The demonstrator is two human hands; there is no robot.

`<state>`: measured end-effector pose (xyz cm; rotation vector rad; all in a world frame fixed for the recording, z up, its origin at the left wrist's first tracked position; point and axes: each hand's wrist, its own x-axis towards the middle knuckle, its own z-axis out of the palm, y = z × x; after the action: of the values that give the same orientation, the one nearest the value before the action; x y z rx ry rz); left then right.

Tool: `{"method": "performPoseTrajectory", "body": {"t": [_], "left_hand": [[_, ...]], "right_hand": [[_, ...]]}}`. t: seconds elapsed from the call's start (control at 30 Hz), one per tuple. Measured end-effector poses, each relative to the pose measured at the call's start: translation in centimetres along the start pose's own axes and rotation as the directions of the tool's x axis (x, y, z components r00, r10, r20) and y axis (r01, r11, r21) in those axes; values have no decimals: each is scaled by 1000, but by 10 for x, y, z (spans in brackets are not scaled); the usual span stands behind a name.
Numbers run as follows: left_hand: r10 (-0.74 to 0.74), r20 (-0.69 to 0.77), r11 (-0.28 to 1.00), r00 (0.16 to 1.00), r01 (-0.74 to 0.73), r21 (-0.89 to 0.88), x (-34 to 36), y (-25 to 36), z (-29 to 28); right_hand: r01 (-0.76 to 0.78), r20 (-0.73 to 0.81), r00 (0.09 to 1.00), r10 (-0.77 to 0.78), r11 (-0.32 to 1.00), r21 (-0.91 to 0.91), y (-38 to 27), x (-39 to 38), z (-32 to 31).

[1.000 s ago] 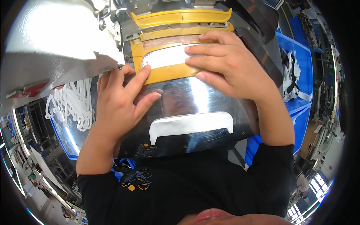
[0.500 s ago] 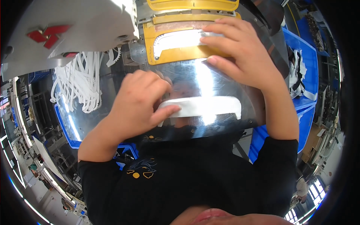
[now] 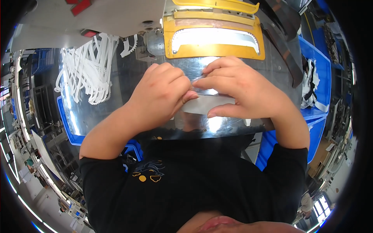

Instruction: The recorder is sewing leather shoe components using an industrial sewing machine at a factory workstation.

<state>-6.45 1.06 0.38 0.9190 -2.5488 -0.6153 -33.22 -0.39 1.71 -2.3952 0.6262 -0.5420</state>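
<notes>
A white, strip-like cloth piece [image 3: 208, 105] is in front of me over the shiny metal worktop. My left hand [image 3: 163, 91] is closed, with thumb and fingers pinching the piece at its left end. My right hand [image 3: 237, 87] reaches over the piece's right part, thumb and fingers apart; whether its fingertips touch the cloth I cannot tell. Beyond both hands lies a yellow template frame [image 3: 217, 53] with a second white curved piece [image 3: 213, 37] in its opening. The frame's yellow upper flap [image 3: 217, 4] is raised behind it.
A pale machine head [image 3: 101, 23] stands at the far left. Below it lies a heap of white toothed-edge strips [image 3: 87, 70] on the metal worktop [image 3: 124, 89]. Blue bins flank the table; the right-hand bin [image 3: 324, 77] holds white and black scraps. A dark curved bar [image 3: 281, 54] is at the right.
My right hand has come off the yellow template and moved down toward me to the white cloth piece. The left hand has shifted slightly right, still at the piece's left end.
</notes>
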Motion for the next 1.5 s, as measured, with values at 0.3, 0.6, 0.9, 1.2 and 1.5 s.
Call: {"method": "performPoseTrajectory", "body": {"t": [0.3,0.6,0.9,1.2,1.5], "left_hand": [[-20,-60,992,998,12,-125,1,-2,2],[-335,308,619,890,455,-641,3,4,-16],[-320,324,620,890,456,-638,6,1,-19],[-273,150,829,950,312,-464,-1,0,0],[-72,-189,997,979,73,-4,-4,-11,-3]], "right_hand": [[-198,34,980,195,963,185,0,3,6],[-168,-63,984,169,986,18,9,-4,-3],[-63,-145,989,18,948,-311,11,-3,-10],[30,-446,837,316,789,614,-6,-24,-35],[-319,29,948,318,947,38,43,43,-69]]}}
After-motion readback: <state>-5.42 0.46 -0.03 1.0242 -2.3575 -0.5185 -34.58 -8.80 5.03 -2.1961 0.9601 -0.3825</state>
